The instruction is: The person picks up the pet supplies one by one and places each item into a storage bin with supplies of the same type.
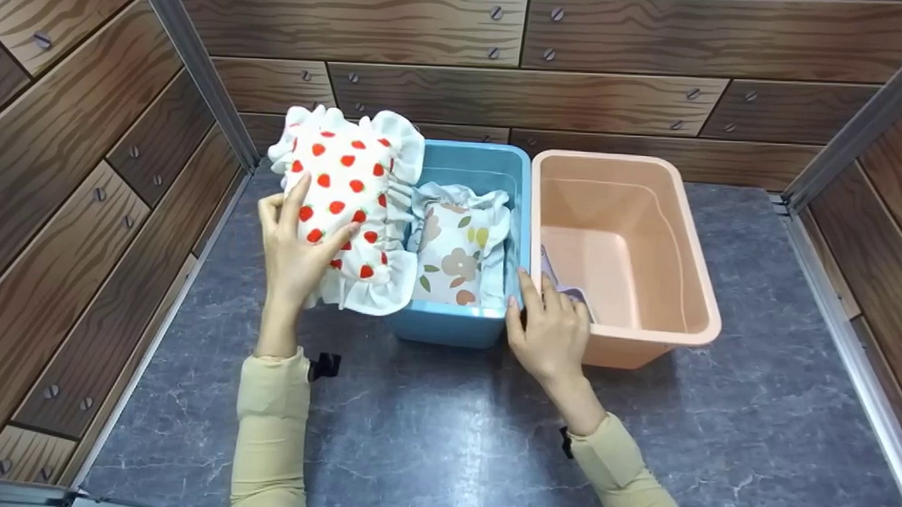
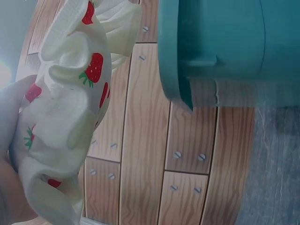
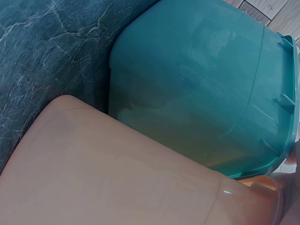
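My left hand (image 1: 294, 240) grips a white ruffled pillow (image 1: 344, 190) printed with red strawberries, with thumb and fingers spread over its face. It is held up at the left side of a blue bin (image 1: 524, 211), overlapping its left rim in the head view. Inside that bin lies a floral pillow (image 1: 458, 261) with a pale blue ruffle. My right hand (image 1: 550, 328) holds the front corner where the blue bin meets a peach bin (image 1: 697, 292), its fingers bent over the rims. In the left wrist view, the strawberry pillow (image 2: 61, 117) hangs beside the blue bin's outer wall.
A purple item (image 1: 572, 291) lies in the peach bin near its front left corner, partly behind my right hand. Both bins stand side by side on a dark marbled surface (image 1: 415, 432). Wood-patterned walls (image 1: 429, 27) with grey metal edges enclose it at the back and sides.
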A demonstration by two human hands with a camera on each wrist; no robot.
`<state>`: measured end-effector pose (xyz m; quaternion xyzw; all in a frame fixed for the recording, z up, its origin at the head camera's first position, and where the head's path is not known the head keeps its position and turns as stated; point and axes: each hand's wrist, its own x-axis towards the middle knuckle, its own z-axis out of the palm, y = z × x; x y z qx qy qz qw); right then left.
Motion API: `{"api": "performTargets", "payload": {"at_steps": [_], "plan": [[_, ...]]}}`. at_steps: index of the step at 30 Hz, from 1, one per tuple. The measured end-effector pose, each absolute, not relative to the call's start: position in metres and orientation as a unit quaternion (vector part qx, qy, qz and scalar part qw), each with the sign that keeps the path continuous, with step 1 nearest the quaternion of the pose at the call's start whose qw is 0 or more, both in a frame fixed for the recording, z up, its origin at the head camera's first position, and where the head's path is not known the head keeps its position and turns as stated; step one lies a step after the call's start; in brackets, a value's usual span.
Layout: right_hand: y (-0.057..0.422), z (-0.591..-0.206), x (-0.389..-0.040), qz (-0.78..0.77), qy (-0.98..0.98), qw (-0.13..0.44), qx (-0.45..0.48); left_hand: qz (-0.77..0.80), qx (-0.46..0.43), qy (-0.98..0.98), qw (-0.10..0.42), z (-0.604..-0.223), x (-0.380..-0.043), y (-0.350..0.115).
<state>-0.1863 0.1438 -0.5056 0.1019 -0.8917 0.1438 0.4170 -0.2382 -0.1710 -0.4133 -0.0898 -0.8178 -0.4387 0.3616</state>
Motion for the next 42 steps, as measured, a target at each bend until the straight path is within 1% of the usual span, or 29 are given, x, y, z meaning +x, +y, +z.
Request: {"api": "performTargets", "payload": {"at_steps": [21,42], "plan": [[0.143,-0.505,-0.186,0.139,-0.891,0.42,0.101,-0.449,-0.114,-0.819,0.339,-0.419,-0.247,-0.144],[0.144,-0.506,-0.185,0.133,-0.894,0.416,0.102,-0.468,-0.112,-0.821,0.308,-0.422,-0.254,-0.128]]}}
